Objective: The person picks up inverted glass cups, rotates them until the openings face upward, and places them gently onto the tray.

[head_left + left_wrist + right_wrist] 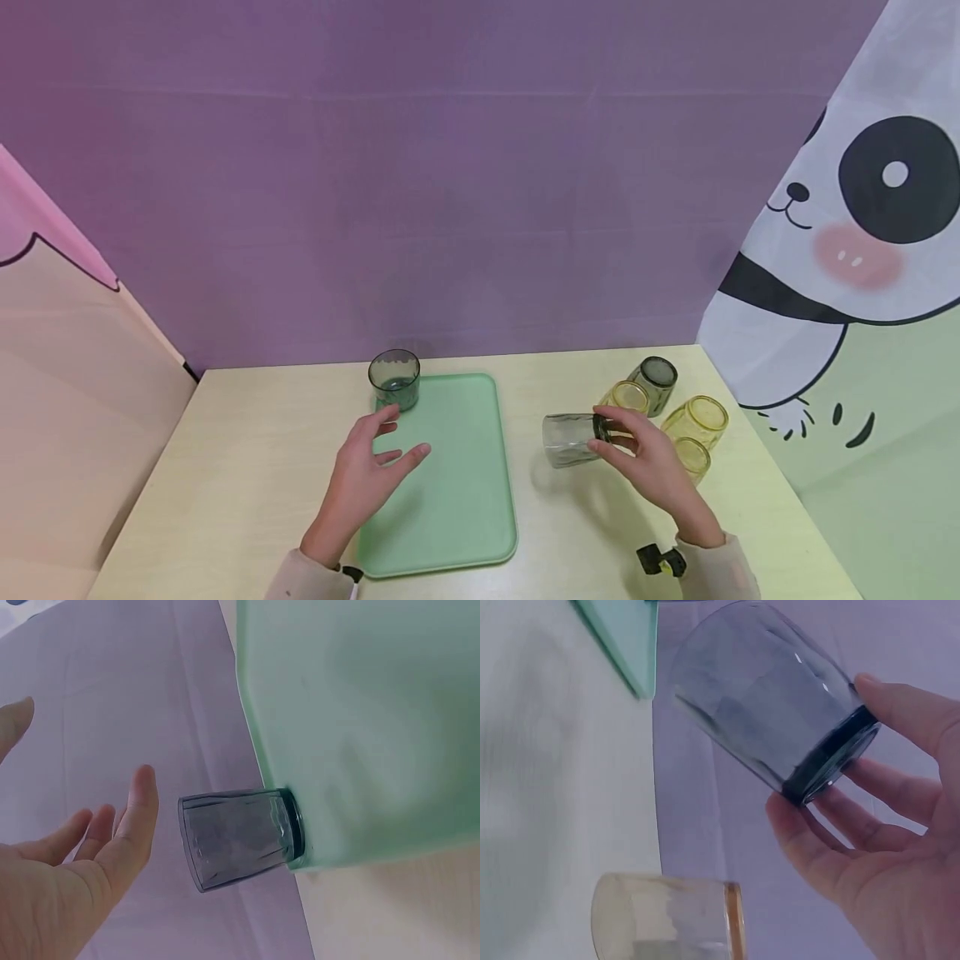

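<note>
Right grip (647,457): one, reaching in from the right, thumb and fingers pinching the base of one grey glass (568,439), which we see held sideways above the bench (255,450), mouth pointing left. Left grip (366,473): one, fingers spread and holding nothing, over the left edge of one green tray (457,475). We count one upright dark glass (395,387) just beyond the left grip; beyond and right of the right grip, one smoky glass (657,385) and three yellow glasses (697,422).
</note>
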The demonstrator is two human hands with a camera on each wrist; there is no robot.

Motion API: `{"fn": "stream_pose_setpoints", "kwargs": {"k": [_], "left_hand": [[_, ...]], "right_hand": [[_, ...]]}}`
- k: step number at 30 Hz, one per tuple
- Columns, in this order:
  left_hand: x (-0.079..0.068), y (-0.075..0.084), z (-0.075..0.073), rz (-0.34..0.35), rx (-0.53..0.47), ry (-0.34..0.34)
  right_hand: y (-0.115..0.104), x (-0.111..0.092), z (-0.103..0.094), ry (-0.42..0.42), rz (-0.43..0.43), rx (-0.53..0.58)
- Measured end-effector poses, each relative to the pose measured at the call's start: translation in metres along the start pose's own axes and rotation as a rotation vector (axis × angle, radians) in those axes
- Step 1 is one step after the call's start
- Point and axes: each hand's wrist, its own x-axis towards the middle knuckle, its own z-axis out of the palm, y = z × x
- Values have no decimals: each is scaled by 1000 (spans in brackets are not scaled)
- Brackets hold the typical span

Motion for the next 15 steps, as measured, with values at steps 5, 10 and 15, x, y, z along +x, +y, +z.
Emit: {"fn": "stream_pose_setpoints", "kwargs": {"k": [5,10,15], "left_hand": [[-2,3,2,-47,-91,-39],[-4,6,5,-89,-209,-74],[-5,7,10,-84,-261,-82]], "right_hand": [[-2,1,5,4,63,133],[-4,2,12,-11,89,237],[-6,2,19,-12,81,321]]}}
